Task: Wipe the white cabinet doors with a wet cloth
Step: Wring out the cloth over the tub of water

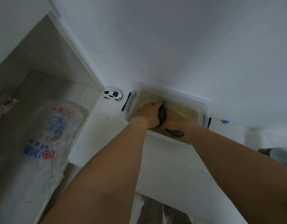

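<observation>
A clear plastic tub [198, 103] with black side latches holds yellowish water and stands on a white ledge against the white cabinet door [172, 46]. Over the tub, my left hand [147, 113] and my right hand [172, 119] both grip a dark grey cloth [162, 114]. The cloth is bunched between the two hands, and one end [176, 133] trails out below my right wrist over the water. Much of the cloth is hidden inside my fists.
A small white toy car [113, 94] sits in the corner left of the tub. A crumpled clear plastic bag [53, 131] with red and blue print lies on the lower surface at left. A blue mark [224, 121] is on the ledge at right.
</observation>
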A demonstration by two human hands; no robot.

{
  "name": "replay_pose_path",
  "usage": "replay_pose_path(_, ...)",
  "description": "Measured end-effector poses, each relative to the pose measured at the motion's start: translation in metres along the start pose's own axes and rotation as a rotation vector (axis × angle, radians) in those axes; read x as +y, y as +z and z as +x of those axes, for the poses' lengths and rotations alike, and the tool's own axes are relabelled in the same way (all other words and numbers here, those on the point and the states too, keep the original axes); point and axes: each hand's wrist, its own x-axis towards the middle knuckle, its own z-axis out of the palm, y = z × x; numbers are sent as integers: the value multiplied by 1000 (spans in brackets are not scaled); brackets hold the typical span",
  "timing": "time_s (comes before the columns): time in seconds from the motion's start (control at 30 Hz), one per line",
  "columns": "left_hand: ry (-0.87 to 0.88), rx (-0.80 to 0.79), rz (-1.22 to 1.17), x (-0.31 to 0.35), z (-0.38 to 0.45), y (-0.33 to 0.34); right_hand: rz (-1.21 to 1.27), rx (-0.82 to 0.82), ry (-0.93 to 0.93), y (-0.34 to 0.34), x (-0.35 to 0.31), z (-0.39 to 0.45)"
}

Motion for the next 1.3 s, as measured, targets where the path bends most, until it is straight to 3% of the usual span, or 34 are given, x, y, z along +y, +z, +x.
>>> replay_pose_path(0.1,128,22,115,3,-3,2,-102,71,-61,3,0,2)
replay_pose_path(0.2,185,87,222,7,-7,3,32,195,-81,-6,-5,-9)
replay_pose_path(0.33,77,140,126,11,-5,3,195,301,-56,-15,-4,-29)
replay_pose_path(0.4,-4,228,-113,13,-9,1,401,370,-6,-16,-1,-35)
replay_pose_path(0.5,-85,329,-668,21,-17,-3,922,385,61,-16,0,-45)
replay_pose_path(0.67,-194,220,-1489,40,-26,-13,1239,259,84,-14,-9,-51)
replay_pose_path(0.8,-244,210,-1741,47,-31,-17,1639,101,103,-10,-9,-47)
replay_pose_path(0.87,-282,265,-1613,50,-32,-15,1820,106,84,-12,-17,-50)
replay_pose_path(0.93,-299,352,-1216,49,-30,-12,1804,156,110,-12,-27,-51)
replay_pose_path(1.03,-239,356,-569,46,-34,-10,1606,227,211,-16,-38,-51)
replay_pose_path(1.2,100,355,-375,38,-48,-8,1478,226,311,-38,-44,-50)
replay_pose_path(1.3,262,441,-225,31,-50,-5,1370,187,357,-50,-54,-54)
